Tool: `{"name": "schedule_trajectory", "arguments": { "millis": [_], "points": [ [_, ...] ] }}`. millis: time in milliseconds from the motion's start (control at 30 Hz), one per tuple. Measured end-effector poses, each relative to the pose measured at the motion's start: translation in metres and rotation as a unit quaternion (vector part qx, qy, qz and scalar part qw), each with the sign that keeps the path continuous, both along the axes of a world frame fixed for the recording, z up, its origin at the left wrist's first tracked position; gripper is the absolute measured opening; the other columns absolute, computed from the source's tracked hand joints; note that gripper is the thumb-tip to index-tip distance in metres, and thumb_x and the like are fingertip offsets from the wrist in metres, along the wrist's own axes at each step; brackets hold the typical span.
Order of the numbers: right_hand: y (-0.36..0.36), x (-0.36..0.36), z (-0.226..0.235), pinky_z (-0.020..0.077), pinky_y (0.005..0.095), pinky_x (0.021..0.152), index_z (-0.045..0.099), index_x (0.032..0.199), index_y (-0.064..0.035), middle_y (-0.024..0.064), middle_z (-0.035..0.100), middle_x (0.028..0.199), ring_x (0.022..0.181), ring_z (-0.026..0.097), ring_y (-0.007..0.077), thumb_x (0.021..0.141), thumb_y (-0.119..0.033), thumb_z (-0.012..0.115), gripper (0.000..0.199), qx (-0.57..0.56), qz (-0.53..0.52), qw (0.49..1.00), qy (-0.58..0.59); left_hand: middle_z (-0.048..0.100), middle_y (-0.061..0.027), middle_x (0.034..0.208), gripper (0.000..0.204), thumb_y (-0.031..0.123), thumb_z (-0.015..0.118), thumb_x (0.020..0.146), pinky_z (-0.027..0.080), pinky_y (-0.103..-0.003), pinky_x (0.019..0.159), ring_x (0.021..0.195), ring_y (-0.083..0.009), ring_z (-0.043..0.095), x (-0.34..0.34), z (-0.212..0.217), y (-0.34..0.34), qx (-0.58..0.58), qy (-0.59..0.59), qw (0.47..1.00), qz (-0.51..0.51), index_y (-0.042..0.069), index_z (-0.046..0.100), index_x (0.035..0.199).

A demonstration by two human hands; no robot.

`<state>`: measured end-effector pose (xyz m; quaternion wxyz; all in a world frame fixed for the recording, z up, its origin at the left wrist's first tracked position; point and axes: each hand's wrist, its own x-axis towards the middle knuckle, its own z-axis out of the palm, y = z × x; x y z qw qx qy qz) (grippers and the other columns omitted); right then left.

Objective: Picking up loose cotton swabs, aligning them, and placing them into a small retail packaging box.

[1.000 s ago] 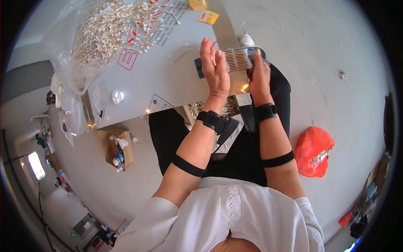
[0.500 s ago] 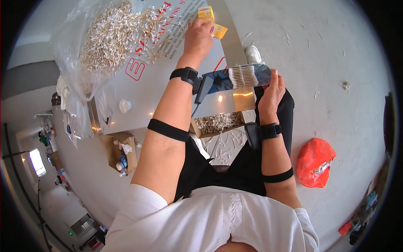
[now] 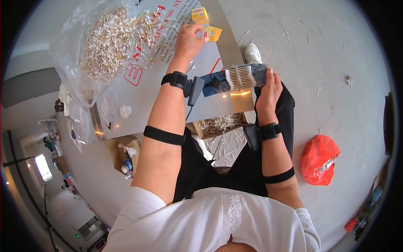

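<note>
Over a grey tabletop [image 3: 140,98], beside a swab heap [image 3: 103,48] at 10 o'clock.
With left hand [image 3: 187,43] curled, fingertips touching a yellow packet [image 3: 213,34] at 12 o'clock, cannot tell whether gripping; with right hand [image 3: 269,91] closed on the end of a dark plate [image 3: 215,84] at 1 o'clock, under a row of swabs [image 3: 240,78]; farther out, near a red bag [image 3: 315,157] at 4 o'clock.

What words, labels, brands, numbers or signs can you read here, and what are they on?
I won't copy wording, but print shows here:
Tabletop: large red lettering, a red outlined emblem and smaller dark text lines.
Upper yellow box: print too small to read.
Yellow carton at the left hand's fingers: likewise too small.
Green light, far lower left: too small to tell whether it is a sign.
</note>
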<state>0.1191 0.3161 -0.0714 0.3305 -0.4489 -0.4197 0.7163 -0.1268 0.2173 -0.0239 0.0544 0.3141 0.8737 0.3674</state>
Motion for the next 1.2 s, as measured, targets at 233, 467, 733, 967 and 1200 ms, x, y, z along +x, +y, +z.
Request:
{"name": "schedule_trajectory", "arguments": {
  "millis": [233, 467, 733, 967, 1200],
  "points": [
    [0.002, 0.002, -0.003, 0.0445, 0.0239, 0.074, 0.064, 0.104, -0.0009, -0.0001, 0.062, 0.092, 0.083, 0.054, 0.0086, 0.099, -0.036, 0.056, 0.036, -0.006, 0.017, 1.0, 0.002, 0.059, -0.0071, 0.096, 0.034, 0.008, 0.082, 0.068, 0.053, -0.033, 0.08, 0.083, -0.0204, 0.061, -0.005, -0.004, -0.001, -0.083, 0.065, 0.994, -0.032, 0.007, 0.067, 0.098],
    [-0.002, -0.006, 0.001, 0.0326, 0.0234, 0.061, 0.065, 0.097, 0.0001, -0.0054, 0.048, 0.073, 0.067, 0.039, 0.0057, 0.098, -0.034, 0.059, 0.035, -0.017, -0.017, 0.999, 0.031, 0.063, -0.0103, 0.091, 0.032, 0.014, 0.086, 0.064, 0.052, -0.036, 0.076, 0.084, -0.0249, 0.063, -0.017, 0.002, -0.001, -0.114, 0.024, 0.993, -0.027, 0.005, 0.065, 0.087],
    [-0.001, -0.003, 0.006, 0.0342, 0.0243, 0.063, 0.066, 0.098, 0.0009, -0.0041, 0.049, 0.075, 0.069, 0.041, 0.0067, 0.098, -0.035, 0.059, 0.037, -0.027, 0.0, 0.999, 0.025, 0.064, -0.0075, 0.066, 0.022, 0.01, 0.084, 0.065, 0.049, -0.031, 0.059, 0.061, -0.015, 0.058, -0.024, 0.008, -0.01, -0.048, -0.077, 0.996, -0.025, 0.001, 0.064, 0.071],
    [0.0, -0.002, 0.003, 0.0342, 0.0242, 0.062, 0.065, 0.099, 0.0013, -0.0046, 0.048, 0.074, 0.069, 0.041, 0.0067, 0.098, -0.035, 0.059, 0.036, -0.024, 0.013, 0.999, 0.029, 0.065, -0.0087, 0.064, 0.007, 0.006, 0.074, 0.077, 0.05, -0.031, 0.059, 0.058, -0.0159, 0.059, -0.029, 0.0, -0.009, -0.031, -0.046, 0.998, -0.009, 0.0, 0.07, 0.076],
    [0.003, -0.005, 0.009, 0.04, 0.021, 0.067, 0.063, 0.104, 0.0019, -0.0024, 0.057, 0.084, 0.076, 0.047, 0.0062, 0.098, -0.024, 0.061, 0.027, 0.064, -0.039, 0.997, -0.007, 0.067, -0.0097, 0.068, 0.005, 0.003, 0.071, 0.08, 0.052, -0.032, 0.06, 0.061, -0.0172, 0.064, -0.02, 0.002, -0.009, 0.009, 0.016, 1.0, 0.016, 0.0, 0.071, 0.084]
  ]
}}
